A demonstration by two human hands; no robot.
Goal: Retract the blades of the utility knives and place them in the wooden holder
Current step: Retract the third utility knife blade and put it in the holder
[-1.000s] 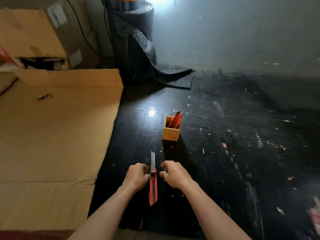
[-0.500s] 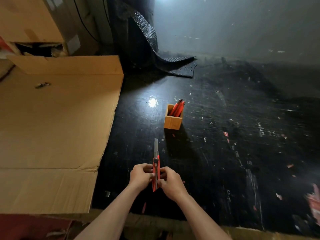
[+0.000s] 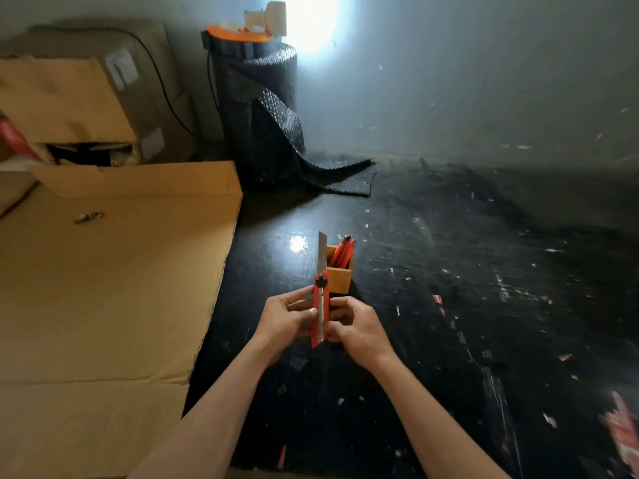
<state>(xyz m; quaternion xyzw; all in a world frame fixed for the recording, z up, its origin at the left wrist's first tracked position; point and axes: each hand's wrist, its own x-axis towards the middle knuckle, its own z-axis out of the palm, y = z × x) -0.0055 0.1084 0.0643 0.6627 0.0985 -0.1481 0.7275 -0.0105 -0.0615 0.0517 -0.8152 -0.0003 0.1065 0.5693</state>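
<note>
I hold a red utility knife (image 3: 319,311) upright in front of me, its long silver blade out and pointing away. My left hand (image 3: 285,318) grips the handle from the left and my right hand (image 3: 352,326) grips it from the right. A black knob sits at the top of the handle. Just beyond the knife stands a small wooden holder (image 3: 340,279) on the black floor, with other red knives (image 3: 342,252) leaning inside it. The blade overlaps the holder's left edge in view.
A large flat cardboard sheet (image 3: 103,288) covers the floor on the left, with cardboard boxes (image 3: 69,98) behind it. A roll of black textured matting (image 3: 259,112) stands at the back by the wall. Small scraps litter the black floor (image 3: 484,305).
Both hands have closed around the knife and lifted it from the floor to upright. The view has tilted up, so the holder now sits right behind the blade.
</note>
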